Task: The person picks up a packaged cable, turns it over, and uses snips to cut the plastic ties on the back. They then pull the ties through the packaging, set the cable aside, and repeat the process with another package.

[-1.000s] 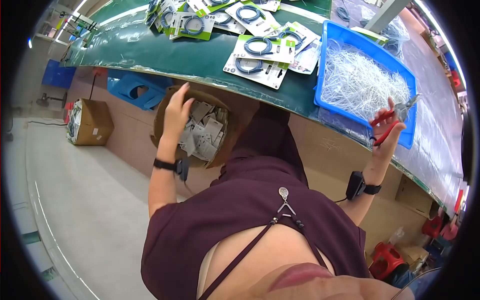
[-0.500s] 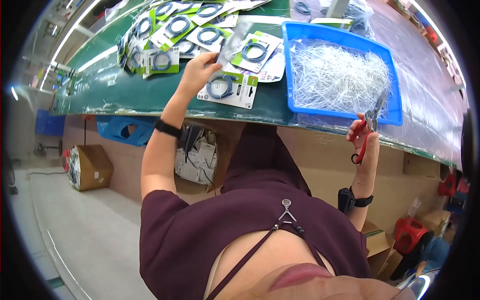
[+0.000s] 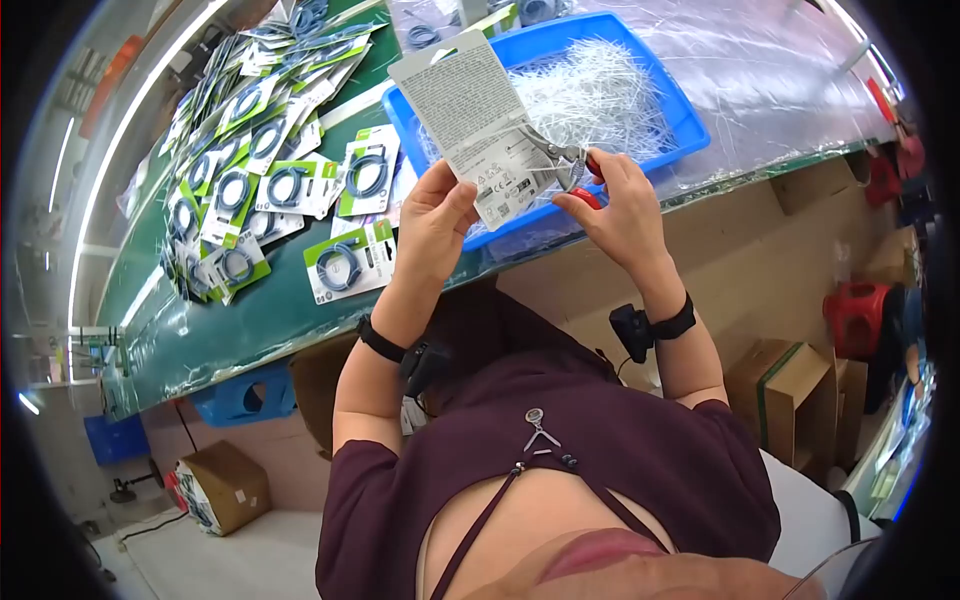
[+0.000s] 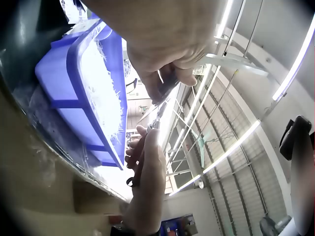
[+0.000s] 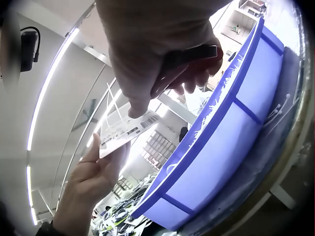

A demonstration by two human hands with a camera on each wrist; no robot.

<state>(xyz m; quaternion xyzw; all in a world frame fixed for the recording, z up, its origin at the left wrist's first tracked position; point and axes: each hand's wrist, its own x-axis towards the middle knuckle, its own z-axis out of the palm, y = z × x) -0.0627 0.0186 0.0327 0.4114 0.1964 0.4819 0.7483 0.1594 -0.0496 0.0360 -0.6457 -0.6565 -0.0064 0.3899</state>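
Observation:
In the head view the left hand (image 3: 432, 225) pinches the lower left edge of a printed cable card (image 3: 467, 120), its text side facing up. The right hand (image 3: 622, 208) grips red-handled cutters (image 3: 580, 178), whose metal jaws reach the card's right edge, near a thin white tie. Both are above the near edge of a blue tray (image 3: 690, 138) holding white plastic strips (image 3: 610, 95). The right wrist view shows the card (image 5: 123, 132) between the left hand (image 5: 96, 177) and the right hand (image 5: 152, 54). Whether the jaws touch the tie cannot be told.
Many carded cables (image 3: 235, 190) are spread and piled on the green table (image 3: 200, 345) at the left. One carded cable (image 3: 350, 262) lies near the front edge. Below stand cardboard boxes (image 3: 225, 485), a blue stool (image 3: 245, 398) and a red stool (image 3: 855, 318).
The left hand has picked up a card from the table and brought it over the tray. The right hand has moved the cutters to the card, and the head view has turned to the right.

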